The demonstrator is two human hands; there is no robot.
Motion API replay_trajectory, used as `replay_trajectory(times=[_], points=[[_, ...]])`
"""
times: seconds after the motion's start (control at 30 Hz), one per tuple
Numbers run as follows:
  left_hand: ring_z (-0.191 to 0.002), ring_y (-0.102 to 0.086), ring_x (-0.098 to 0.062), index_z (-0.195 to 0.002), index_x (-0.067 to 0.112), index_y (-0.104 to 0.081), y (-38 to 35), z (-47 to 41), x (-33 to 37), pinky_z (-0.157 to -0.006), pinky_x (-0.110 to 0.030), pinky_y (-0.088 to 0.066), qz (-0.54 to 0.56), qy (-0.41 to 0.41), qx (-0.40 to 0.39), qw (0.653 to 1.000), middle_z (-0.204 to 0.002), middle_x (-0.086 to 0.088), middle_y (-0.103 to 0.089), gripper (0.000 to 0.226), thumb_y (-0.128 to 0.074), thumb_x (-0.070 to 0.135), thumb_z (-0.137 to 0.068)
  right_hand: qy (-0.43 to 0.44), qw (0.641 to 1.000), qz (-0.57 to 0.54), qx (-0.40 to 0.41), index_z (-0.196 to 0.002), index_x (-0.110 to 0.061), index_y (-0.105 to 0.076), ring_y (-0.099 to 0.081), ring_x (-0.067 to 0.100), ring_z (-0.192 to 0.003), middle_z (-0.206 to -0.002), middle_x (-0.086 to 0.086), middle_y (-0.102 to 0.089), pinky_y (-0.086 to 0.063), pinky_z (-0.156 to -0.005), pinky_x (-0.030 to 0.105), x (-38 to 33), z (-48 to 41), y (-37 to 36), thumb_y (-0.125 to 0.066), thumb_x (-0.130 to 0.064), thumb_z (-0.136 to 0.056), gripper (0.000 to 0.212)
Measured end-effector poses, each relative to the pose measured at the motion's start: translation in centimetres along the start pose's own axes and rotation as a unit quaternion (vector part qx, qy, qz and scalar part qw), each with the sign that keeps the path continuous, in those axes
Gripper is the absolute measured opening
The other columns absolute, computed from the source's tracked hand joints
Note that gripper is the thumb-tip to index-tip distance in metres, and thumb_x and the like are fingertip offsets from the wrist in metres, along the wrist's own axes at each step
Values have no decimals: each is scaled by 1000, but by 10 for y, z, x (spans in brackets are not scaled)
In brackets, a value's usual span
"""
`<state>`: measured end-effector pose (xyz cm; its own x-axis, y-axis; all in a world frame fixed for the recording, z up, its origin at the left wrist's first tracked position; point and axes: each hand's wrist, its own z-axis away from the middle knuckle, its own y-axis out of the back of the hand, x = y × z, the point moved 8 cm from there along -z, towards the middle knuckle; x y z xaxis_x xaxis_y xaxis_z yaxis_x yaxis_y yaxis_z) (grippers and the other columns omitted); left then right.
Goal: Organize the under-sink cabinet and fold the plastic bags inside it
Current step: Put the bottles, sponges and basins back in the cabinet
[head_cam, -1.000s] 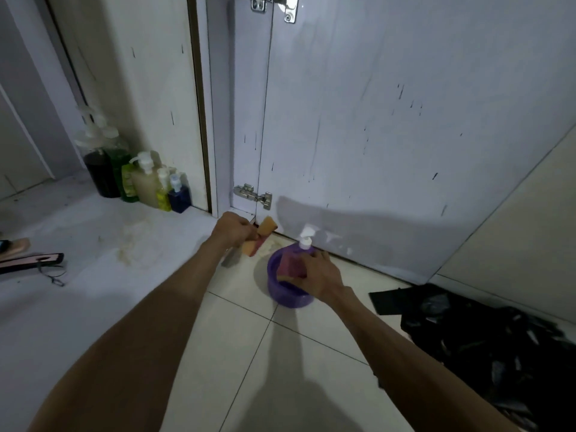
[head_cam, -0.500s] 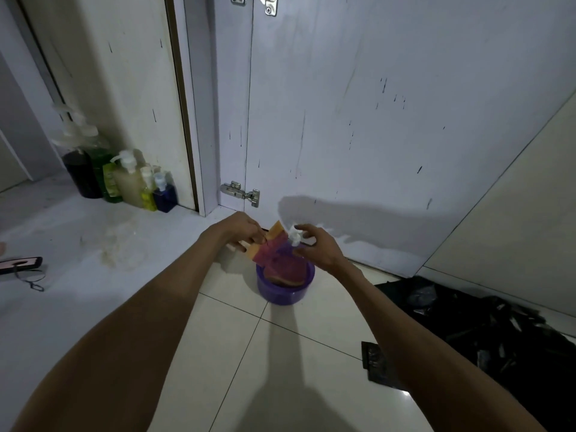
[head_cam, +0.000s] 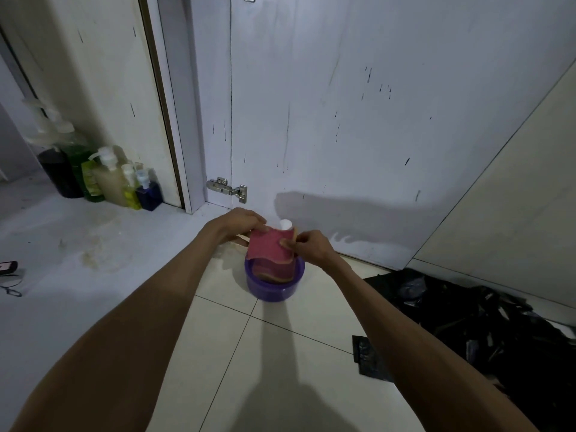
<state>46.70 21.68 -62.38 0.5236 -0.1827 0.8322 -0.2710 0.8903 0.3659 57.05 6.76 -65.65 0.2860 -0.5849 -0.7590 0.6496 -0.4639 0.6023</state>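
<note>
From the head view: my left hand point(head_cam: 240, 224) and right hand point(head_cam: 311, 246) each pinch an upper edge of a red scouring sponge point(head_cam: 268, 247), holding it upright just above the purple bowl point(head_cam: 271, 291). I judge it light, soft and bendy, so edge pinches suffice, though it could slip if wet. A second sponge point(head_cam: 274, 271) stands in the bowl. A white cap point(head_cam: 285, 224) shows behind, and I cannot tell whether its bottle sits inside. The black plastic bags point(head_cam: 467, 322) lie heaped on the floor at my right, well apart. They are probably thin, limp and slippery, best taken by the corners. Soap bottles point(head_cam: 109, 179) stand grouped at far left.
</note>
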Motion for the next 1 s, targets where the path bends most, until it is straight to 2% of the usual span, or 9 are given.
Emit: replay_trajectory(times=[0.1, 0.23, 0.33, 0.43, 0.57, 0.67, 0.73, 0.87, 1.0], points=[[-80, -59, -17, -97, 9, -56, -7, -6, -19, -64, -27, -54, 44, 16, 64, 997, -89, -4, -56, 21, -58, -7, -84, -42, 999, -11, 12, -86, -6, -70, -62, 21, -72, -71, 3, -64, -51, -69, 35, 16, 1, -6, -69, -52, -83, 46], [-85, -60, -27, -75, 14, -56, -16, -15, -50, -80, -38, -53, 21, 29, 152, 988, -85, -10, -60, 22, -64, -6, -76, -64, 992, 107, 33, -92, -10, -62, -61, 22, -76, -79, 3, -65, -46, -66, 34, 30, 5, -12, -66, -61, -79, 52], [-94, -64, -27, -82, 17, -65, -21, -16, -61, -85, -36, -53, -31, 38, 187, 981, -92, -5, -65, 13, -70, 9, -74, -69, 976, 197, 61, -125, -8, -44, -62, 24, -92, -105, 6, -64, -44, -70, 34, 29, 12, -13, -62, -64, -81, 73], [-107, -58, -30, -103, 14, -60, -19, -15, -62, -87, -36, -49, -86, 61, 216, 971, -111, -9, -62, 34, -72, 23, -73, -138, 980, 134, 51, -141, -3, -24, -63, 29, -105, -121, 12, -61, -50, -79, 37, 43, 12, -16, -63, -69, -77, 100], [-100, -61, -34, -100, 3, -56, -31, -14, -64, -81, -41, -54, -33, 112, 145, 983, -110, -18, -64, 24, -63, 17, -82, -192, 980, -26, -38, -120, 0, -49, -70, 34, -88, -109, 19, -65, -60, -77, 43, 58, 15, -36, -63, -64, -81, 77], [-100, -63, -37, -98, 3, -54, -34, -5, -61, -79, -47, -56, 34, 134, 121, 983, -107, -21, -64, 16, -58, 9, -84, -196, 976, -86, -50, -103, 3, -57, -73, 30, -67, -81, 19, -67, -61, -61, 34, 55, 19, -34, -70, -57, -80, 66], [-102, -62, -36, -97, 5, -56, -30, 1, -53, -82, -48, -56, 44, 135, 118, 983, -108, -19, -64, 13, -58, 8, -85, -189, 975, -108, -51, -101, 4, -58, -69, 25, -52, -77, 19, -66, -57, -48, 29, 45, 19, -29, -72, -52, -81, 61], [-91, -62, -34, -101, 3, -57, 1, 14, -25, -80, -47, -56, 44, 115, 137, 983, -109, -20, -65, 17, -60, 9, -85, -151, 978, -139, -31, -84, -5, -54, -69, 29, -62, -87, 18, -66, -61, -60, 36, 2, 10, -16, -73, -47, -82, 46], [-94, -64, -34, -102, 1, -57, 60, 41, 0, -81, -47, -57, 8, 100, 181, 978, -110, -21, -64, 21, -62, 12, -85, -114, 980, -157, -35, -89, 0, -58, -70, 29, -61, -87, 21, -68, -62, -64, 40, -57, -3, -26, -73, -51, -81, 53]])
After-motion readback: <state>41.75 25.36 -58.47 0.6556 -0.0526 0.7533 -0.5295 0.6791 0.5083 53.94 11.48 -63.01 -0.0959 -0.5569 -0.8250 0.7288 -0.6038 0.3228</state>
